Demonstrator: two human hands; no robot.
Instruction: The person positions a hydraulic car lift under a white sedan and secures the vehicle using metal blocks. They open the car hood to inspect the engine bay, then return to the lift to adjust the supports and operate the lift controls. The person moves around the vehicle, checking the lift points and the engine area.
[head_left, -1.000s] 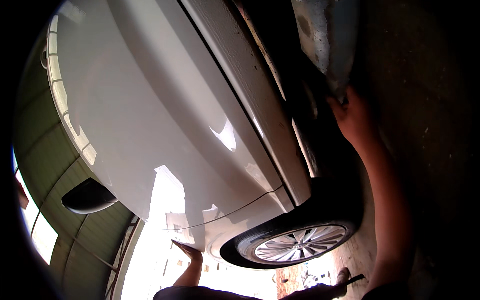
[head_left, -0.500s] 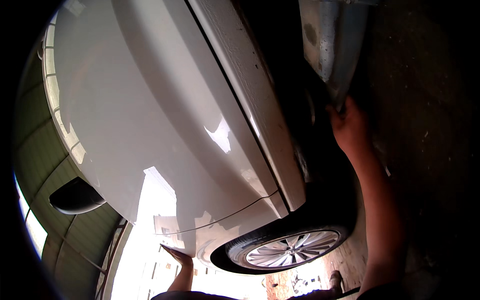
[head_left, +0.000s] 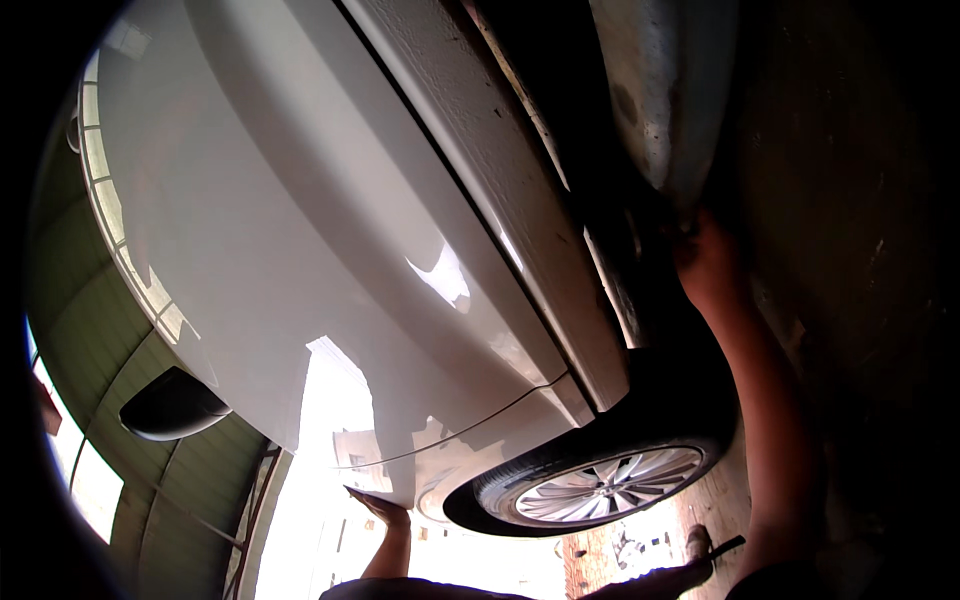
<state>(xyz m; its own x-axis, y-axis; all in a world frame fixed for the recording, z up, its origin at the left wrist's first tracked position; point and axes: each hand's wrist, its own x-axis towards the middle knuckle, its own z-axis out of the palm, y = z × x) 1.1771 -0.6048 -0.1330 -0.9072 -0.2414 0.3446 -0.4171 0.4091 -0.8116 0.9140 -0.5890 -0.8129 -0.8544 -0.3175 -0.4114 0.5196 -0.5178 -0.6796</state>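
Beneath the sill of the pale car (head_left: 300, 240), on the shadowed side of the picture, I had the right hand (head_left: 714, 262) at the near end of a long grey metal piece (head_left: 690, 85). That piece lay at the upper right of my view, running out past the top edge, with a dark gap between it and the sill (head_left: 510, 200). The right fingers were lost in shadow, and from my end I could not tell whether they were clamped on the metal or only resting at it. The bare forearm rose from the lower right, passing beside the tyre (head_left: 497, 490) and its spoked wheel (head_left: 610, 487).

The left hand (head_left: 382, 507) was well apart, low in my view, its straightened fingers close together and laid along the lower edge of the bright body panel (head_left: 395, 470), beyond the wheel. The black side mirror (head_left: 175, 404) stuck out at the left, against green ribbed sheeting (head_left: 75, 285).
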